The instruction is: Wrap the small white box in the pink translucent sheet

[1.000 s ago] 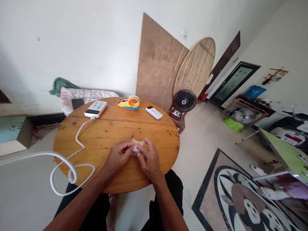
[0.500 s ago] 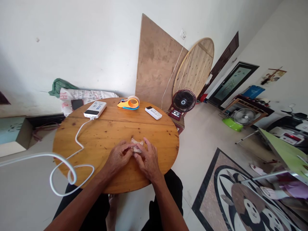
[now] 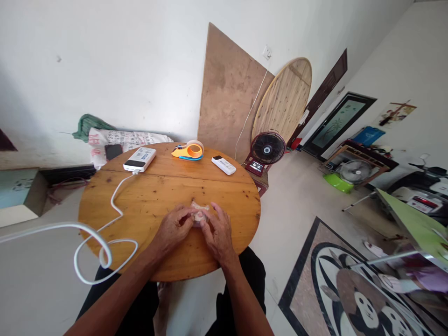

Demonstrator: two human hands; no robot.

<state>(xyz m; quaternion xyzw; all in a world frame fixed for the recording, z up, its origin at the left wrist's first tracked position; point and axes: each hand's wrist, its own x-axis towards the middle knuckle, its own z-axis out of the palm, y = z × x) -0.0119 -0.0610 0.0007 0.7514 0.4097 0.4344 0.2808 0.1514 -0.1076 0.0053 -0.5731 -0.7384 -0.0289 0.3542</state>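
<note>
A small, pale, crumpled packet (image 3: 199,216) lies near the front of the round wooden table (image 3: 147,198), between my hands. My left hand (image 3: 175,225) has thumb and fingers pinched on the packet's left side. My right hand (image 3: 217,229) presses thumb and fingertips on its right side, with the index finger raised. Fingers partly cover the packet, and its print is too small to read. Beyond it, at the table's back edge, stands an orange and blue tape dispenser (image 3: 189,150).
A white power bank (image 3: 139,159) with a looping white cable (image 3: 116,205) is at the back left. Another white device (image 3: 223,165) lies back right. A dark fan (image 3: 268,148) stands beyond the table. A person's leg and shoe show at the far right.
My right thumb and fingers have shifted slightly on the packet, whose near part shows a little more. My left hand has hardly moved. The view has shifted slightly.
</note>
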